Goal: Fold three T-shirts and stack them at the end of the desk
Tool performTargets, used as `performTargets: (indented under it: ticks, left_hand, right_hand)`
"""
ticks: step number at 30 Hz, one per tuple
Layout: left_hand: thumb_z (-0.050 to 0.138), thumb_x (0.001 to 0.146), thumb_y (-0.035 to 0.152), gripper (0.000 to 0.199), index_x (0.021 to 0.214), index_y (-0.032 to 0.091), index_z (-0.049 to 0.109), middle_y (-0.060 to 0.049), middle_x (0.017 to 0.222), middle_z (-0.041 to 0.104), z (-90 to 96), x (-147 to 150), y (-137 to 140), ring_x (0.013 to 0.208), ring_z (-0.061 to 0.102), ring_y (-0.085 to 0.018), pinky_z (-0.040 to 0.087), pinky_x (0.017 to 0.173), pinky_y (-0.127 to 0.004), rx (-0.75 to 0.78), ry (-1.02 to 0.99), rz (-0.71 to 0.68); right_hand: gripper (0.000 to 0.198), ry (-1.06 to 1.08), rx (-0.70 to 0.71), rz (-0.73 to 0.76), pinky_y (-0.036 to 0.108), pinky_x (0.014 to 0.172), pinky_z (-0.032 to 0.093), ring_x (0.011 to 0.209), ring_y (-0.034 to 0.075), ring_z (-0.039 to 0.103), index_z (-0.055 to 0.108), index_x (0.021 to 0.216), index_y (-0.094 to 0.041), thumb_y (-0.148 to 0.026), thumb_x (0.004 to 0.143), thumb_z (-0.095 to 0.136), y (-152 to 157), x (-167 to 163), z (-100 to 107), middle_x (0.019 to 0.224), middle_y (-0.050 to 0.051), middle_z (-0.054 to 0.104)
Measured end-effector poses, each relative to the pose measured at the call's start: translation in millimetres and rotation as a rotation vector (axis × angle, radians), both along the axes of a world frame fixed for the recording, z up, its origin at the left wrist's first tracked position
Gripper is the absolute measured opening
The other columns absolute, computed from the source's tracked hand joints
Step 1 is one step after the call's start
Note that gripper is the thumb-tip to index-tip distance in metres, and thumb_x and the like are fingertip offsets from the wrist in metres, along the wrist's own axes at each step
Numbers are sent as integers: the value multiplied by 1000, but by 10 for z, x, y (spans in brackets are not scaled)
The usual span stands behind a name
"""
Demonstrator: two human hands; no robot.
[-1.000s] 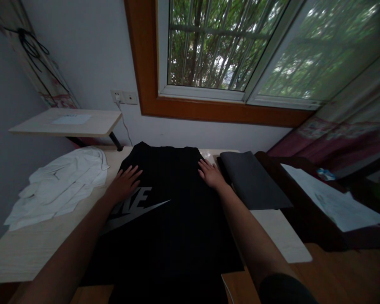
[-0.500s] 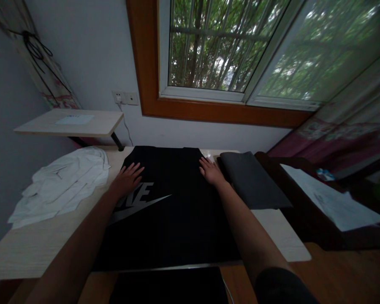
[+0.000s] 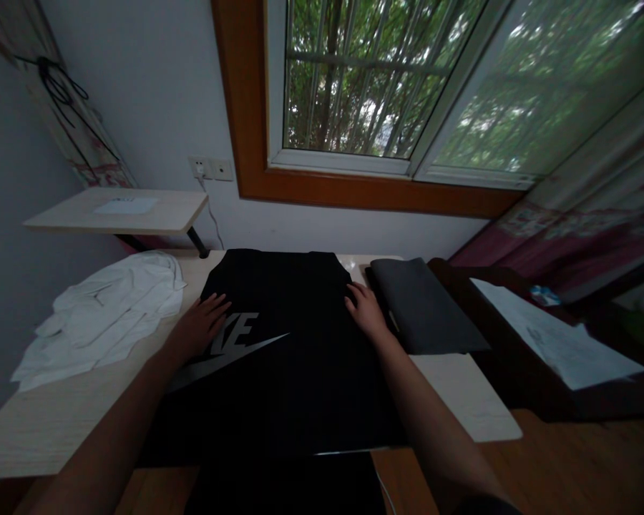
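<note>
A black T-shirt [image 3: 300,379] with grey lettering and a swoosh lies spread over the table, its lower part reaching the front edge. My left hand [image 3: 201,325] rests flat on its left side, fingers spread, covering part of the lettering. On the right side of the cloth, near its edge, my right hand [image 3: 366,309] lies with fingers stretched out. Neither hand grips anything.
To the left, a crumpled white garment [image 3: 112,304] lies on the pale table [image 3: 48,429] below a small raised shelf [image 3: 86,214]. A dark grey folded item [image 3: 429,304] is right of the shirt. Behind are a wall socket [image 3: 210,169] and a window.
Both hands have slid outward along the shirt and slightly toward me. The shirt's left side looks spread a bit wider.
</note>
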State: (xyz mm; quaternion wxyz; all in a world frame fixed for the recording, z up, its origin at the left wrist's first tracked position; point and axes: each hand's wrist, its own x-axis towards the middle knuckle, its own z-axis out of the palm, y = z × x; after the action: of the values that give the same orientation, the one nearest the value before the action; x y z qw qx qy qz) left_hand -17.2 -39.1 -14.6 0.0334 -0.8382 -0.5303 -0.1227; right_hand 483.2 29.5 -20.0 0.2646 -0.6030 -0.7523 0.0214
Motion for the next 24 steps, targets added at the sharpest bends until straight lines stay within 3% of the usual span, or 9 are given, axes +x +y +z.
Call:
performTargets:
  ticks: [4, 8, 16, 24]
  left_hand:
    - [37, 103, 42, 50, 148, 25, 51, -7, 160, 43, -19, -77, -218, 150, 35, -29, 30, 121, -56, 1, -18, 24]
    - [35, 103, 42, 50, 147, 26, 52, -6, 159, 45, -38, -108, -324, 149, 37, -28, 31, 121, -55, 5, -38, 47]
    - [37, 102, 47, 53, 150, 27, 48, -6, 161, 41, -28, -87, -375, 151, 33, -29, 26, 123, -56, -11, 13, 43]
    - [35, 103, 45, 55, 156, 28, 38, -6, 165, 33, 34, 5, -580, 153, 28, -29, 21, 123, -58, -23, 70, 53]
  right_hand:
    - [45, -18, 15, -91, 47, 106, 46, 118, 32, 54, 62, 136, -18, -34, 95, 53, -310, -56, 73, 127, 16, 61]
    - [46, -28, -62, -166, 44, 98, 48, 106, 30, 59, 60, 137, -19, -35, 94, 55, -564, -51, 146, 115, 15, 62]
    - [47, 85, -298, -126, 31, 77, 50, 84, 23, 69, 52, 141, -23, -32, 95, 53, -902, 55, 247, 95, 6, 72]
    - [43, 160, -287, -86, 30, 69, 50, 76, 22, 70, 58, 134, -26, -37, 93, 53, -1128, 140, 298, 89, 5, 72]
